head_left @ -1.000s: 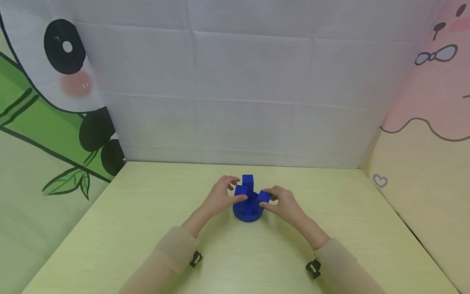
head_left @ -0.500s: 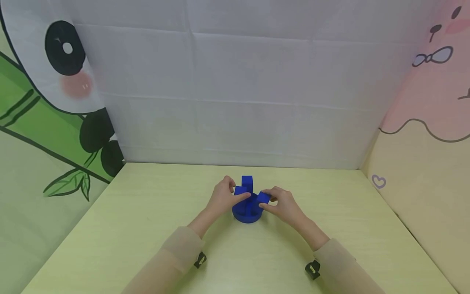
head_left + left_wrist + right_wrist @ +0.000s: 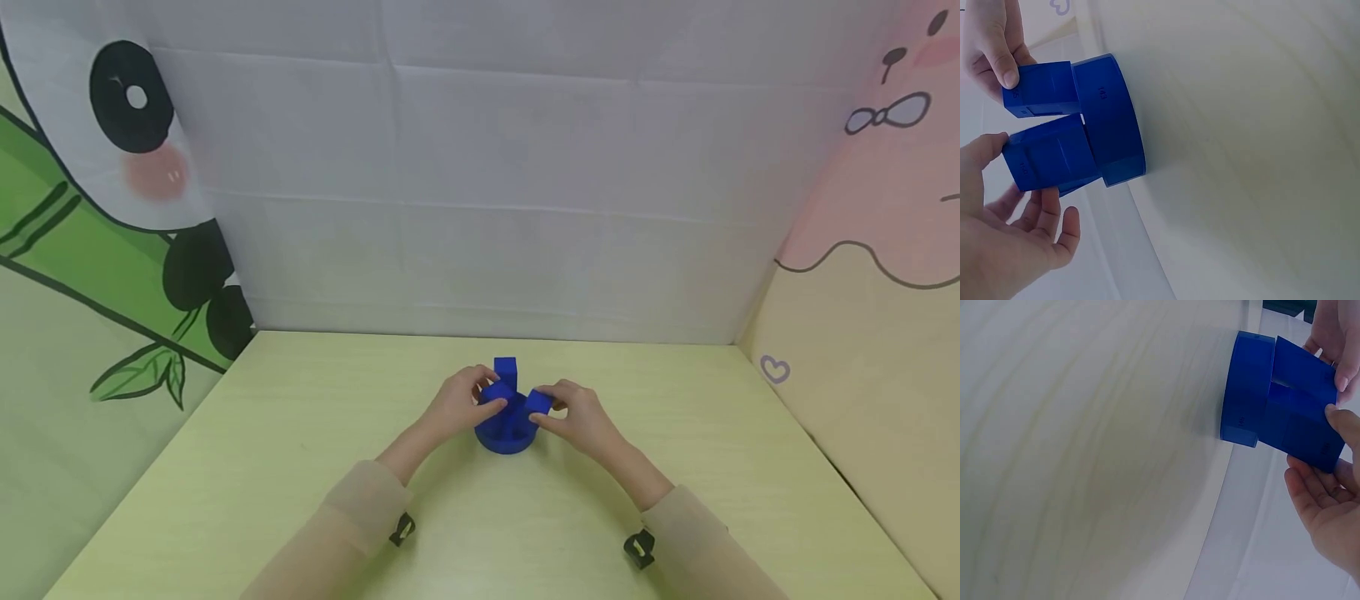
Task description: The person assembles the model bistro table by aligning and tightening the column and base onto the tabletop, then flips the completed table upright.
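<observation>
A round blue base (image 3: 506, 444) with a low wall and inner dividers stands on the table. Three blue blocks rise upright out of it. My left hand (image 3: 454, 405) pinches the left block (image 3: 495, 391) near its top, thumb on the near side and fingers behind. On the other side, my right hand (image 3: 581, 417) holds the right block (image 3: 538, 402) between thumb and fingers; this block leans outward. The back block (image 3: 506, 367) stands untouched. In the left wrist view, the left block (image 3: 1054, 153) and right block (image 3: 1044, 89) both meet the base's rim, small raised markings showing on them.
The pale yellow table (image 3: 300, 433) runs back to a white cloth wall (image 3: 480, 183). Side panels with cartoon drawings stand at left and right. A black strap device (image 3: 640, 548) sits at the right cuff, another (image 3: 402, 529) at the left.
My left fingers first loosen and shift around the left block, then grip it, and it now stands turned to a different angle. My right hand and its block stay put.
</observation>
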A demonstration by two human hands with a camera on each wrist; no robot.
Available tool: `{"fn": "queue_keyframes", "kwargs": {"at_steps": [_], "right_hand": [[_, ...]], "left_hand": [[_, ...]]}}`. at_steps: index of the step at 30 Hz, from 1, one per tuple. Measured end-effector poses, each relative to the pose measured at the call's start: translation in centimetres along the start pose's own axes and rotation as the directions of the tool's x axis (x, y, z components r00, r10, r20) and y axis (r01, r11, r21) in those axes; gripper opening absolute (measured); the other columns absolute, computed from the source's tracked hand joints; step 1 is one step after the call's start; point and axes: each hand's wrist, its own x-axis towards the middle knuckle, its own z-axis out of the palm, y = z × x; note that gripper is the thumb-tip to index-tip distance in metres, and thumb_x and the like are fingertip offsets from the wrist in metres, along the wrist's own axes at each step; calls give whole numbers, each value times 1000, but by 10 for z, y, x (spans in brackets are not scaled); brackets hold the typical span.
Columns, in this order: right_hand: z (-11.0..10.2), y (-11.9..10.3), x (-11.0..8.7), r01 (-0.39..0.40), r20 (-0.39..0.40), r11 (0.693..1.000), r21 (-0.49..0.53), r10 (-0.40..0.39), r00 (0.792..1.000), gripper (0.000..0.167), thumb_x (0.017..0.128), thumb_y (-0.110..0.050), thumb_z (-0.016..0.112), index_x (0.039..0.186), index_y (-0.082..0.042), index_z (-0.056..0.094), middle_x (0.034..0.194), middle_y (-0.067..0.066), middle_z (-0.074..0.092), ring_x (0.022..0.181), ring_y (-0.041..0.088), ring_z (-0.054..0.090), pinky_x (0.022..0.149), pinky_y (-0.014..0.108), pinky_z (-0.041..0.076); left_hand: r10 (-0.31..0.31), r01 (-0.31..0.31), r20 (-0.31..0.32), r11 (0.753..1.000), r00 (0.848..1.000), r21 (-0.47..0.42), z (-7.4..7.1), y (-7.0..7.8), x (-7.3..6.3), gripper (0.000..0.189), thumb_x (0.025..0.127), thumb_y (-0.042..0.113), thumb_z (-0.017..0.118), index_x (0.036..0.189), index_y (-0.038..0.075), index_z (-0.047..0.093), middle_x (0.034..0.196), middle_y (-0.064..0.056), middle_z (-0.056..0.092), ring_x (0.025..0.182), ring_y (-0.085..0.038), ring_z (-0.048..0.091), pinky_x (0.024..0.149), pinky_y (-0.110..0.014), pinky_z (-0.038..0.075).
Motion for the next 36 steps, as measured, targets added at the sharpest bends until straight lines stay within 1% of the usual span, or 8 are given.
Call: {"fn": "queue_keyframes", "kwargs": {"at_steps": [4, 9, 14, 18, 22, 28, 32, 36], "right_hand": [[-3, 7, 7, 13, 10, 1000, 8, -13, 1000, 39, 81, -19, 75, 113, 1, 66, 94, 7, 65, 87, 27, 63, 78, 39, 55], [-7, 14, 14, 25, 20, 999, 20, -26, 999, 39, 81, -19, 75, 113, 1, 66, 94, 7, 65, 87, 26, 63, 79, 40, 55], [-11, 22, 21, 33, 33, 999, 37, -35, 999, 39, 81, -19, 75, 113, 1, 66, 94, 8, 65, 88, 29, 64, 79, 42, 54], [-15, 28, 27, 29, 49, 998, 50, -31, 998, 39, 82, -18, 75, 114, 1, 65, 94, 8, 65, 88, 30, 63, 80, 42, 54], [-16, 33, 31, 26, 57, 999, 39, -28, 998, 39, 81, -19, 75, 114, 1, 65, 94, 7, 65, 88, 29, 64, 79, 40, 54], [-15, 34, 31, 19, 52, 1000, 9, -20, 998, 39, 81, -20, 75, 114, 0, 66, 92, 6, 65, 87, 26, 64, 78, 38, 55], [-14, 35, 31, 29, 43, 1000, 8, -29, 999, 39, 81, -20, 75, 113, 0, 66, 92, 4, 65, 86, 22, 63, 78, 37, 55], [-14, 37, 31, 41, 30, 999, -3, -41, 999, 38, 80, -20, 76, 112, -1, 67, 92, 3, 65, 84, 17, 62, 77, 35, 55]], "left_hand": [[93, -94, 52, 995, 994, 23, -1, 0, 2, 32, 89, 19, 66, 118, 6, 60, 107, -9, 60, 91, -22, 55, 75, -33, 49], [122, -123, 122, 992, 985, -1, -1, 0, 6, 29, 92, 10, 59, 121, 10, 60, 120, -12, 58, 112, -30, 53, 96, -48, 43], [135, -132, 155, 991, 979, -27, 1, 0, 11, 31, 94, 6, 53, 125, 11, 58, 127, -13, 54, 123, -31, 47, 101, -50, 39], [119, -115, 97, 993, 988, -41, 5, 1, 17, 35, 95, 16, 57, 129, 8, 54, 128, -14, 53, 118, -31, 50, 98, -50, 41], [22, -22, 4, 1000, 1000, -16, 10, 4, 22, 48, 89, 35, 65, 126, 6, 54, 117, -13, 56, 103, -28, 55, 85, -42, 49], [-91, 92, -76, 996, 993, 11, 17, 10, 24, 55, 76, 48, 75, 108, 7, 57, 93, -6, 55, 83, -19, 51, 66, -27, 46], [-88, 90, -76, 996, 993, 25, 19, 11, 24, 49, 75, 44, 78, 102, 8, 57, 88, -2, 52, 79, -15, 49, 65, -25, 46], [-36, 38, -65, 999, 997, 38, 20, 7, 24, 44, 78, 38, 76, 106, 8, 60, 89, 0, 52, 80, -15, 49, 67, -24, 46]]}}
